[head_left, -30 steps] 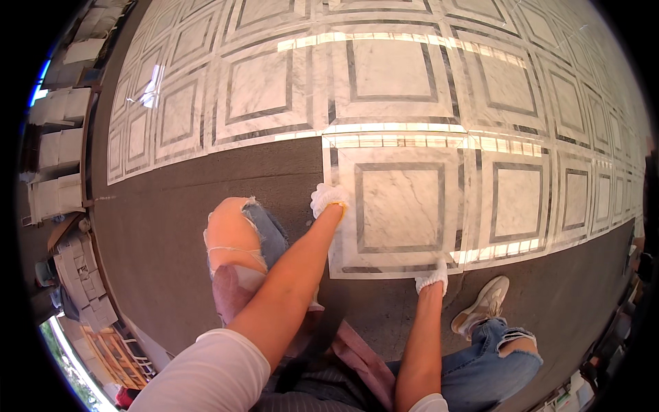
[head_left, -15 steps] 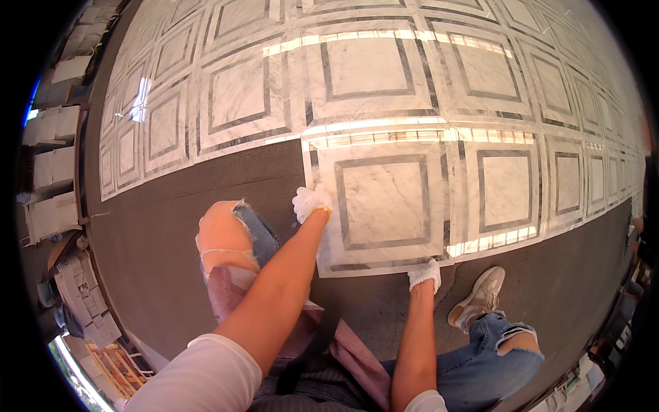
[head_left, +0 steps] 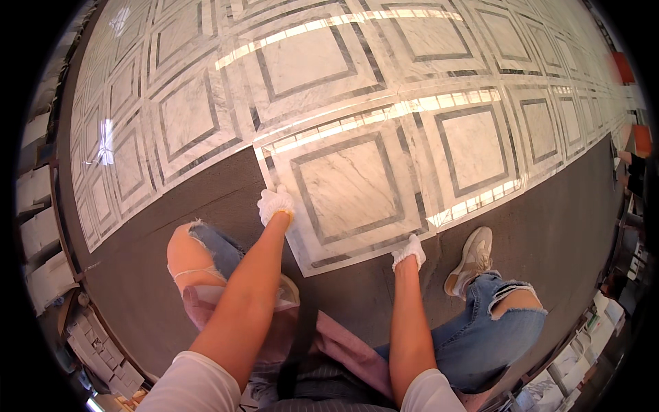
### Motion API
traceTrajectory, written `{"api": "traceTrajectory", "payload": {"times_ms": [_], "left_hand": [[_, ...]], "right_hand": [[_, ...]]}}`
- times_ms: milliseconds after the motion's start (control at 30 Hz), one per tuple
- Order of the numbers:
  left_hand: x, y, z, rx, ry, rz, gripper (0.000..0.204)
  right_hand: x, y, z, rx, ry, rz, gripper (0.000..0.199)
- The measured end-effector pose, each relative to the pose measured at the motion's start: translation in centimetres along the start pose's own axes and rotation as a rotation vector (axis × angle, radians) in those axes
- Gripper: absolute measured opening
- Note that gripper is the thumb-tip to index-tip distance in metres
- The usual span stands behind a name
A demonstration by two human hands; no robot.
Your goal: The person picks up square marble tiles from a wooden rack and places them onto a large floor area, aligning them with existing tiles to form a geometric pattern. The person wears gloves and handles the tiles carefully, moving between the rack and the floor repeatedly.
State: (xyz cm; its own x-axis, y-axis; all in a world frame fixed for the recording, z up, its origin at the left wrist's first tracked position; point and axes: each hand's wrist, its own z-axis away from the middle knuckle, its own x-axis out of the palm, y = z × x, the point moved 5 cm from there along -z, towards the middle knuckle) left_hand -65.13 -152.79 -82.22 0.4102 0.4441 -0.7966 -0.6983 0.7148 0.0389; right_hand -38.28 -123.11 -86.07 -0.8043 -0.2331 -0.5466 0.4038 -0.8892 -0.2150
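Observation:
A large square marble tile (head_left: 351,184), white with grey veins and a darker grey inlaid frame, lies at the near edge of the laid floor. My left hand (head_left: 276,204), in a white knit glove with a yellow cuff edge, grips its left edge. On its near edge, close to the right corner, my gloved right hand (head_left: 409,252) is closed. The undersides of both hands are hidden, so how far the fingers reach beneath the tile does not show. To its right lies a matching tile (head_left: 472,150), with a narrow seam between them.
Patterned marble flooring (head_left: 302,65) stretches away beyond the tile. Bare dark grey floor (head_left: 206,182) lies left and near. My knees and right shoe (head_left: 473,257) flank the work. Stacked pale boxes (head_left: 38,237) line the left side; orange-red objects (head_left: 642,139) stand far right.
My view has turned and shifted, so the floor pattern appears tilted and lower at left. Both hands stay at the same edges of the tile; no clear movement of the tile shows.

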Motion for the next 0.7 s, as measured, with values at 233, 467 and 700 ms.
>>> {"api": "traceTrajectory", "payload": {"times_ms": [233,467,700], "left_hand": [[0.2,-1.0,1.2,-0.115,0.114,0.061,0.059],[1.3,-1.3,2.1,-0.202,0.181,0.079,0.058],[2.1,-1.1,0.5,-0.274,0.196,0.037,0.056]], "right_hand": [[-0.1,0.3,-1.5,-0.333,0.22,0.232,0.045],[-0.5,-0.9,0.5,-0.191,0.064,0.155,0.042],[-0.4,-1.1,-1.2,-0.005,-0.042,0.068,0.042]]}}
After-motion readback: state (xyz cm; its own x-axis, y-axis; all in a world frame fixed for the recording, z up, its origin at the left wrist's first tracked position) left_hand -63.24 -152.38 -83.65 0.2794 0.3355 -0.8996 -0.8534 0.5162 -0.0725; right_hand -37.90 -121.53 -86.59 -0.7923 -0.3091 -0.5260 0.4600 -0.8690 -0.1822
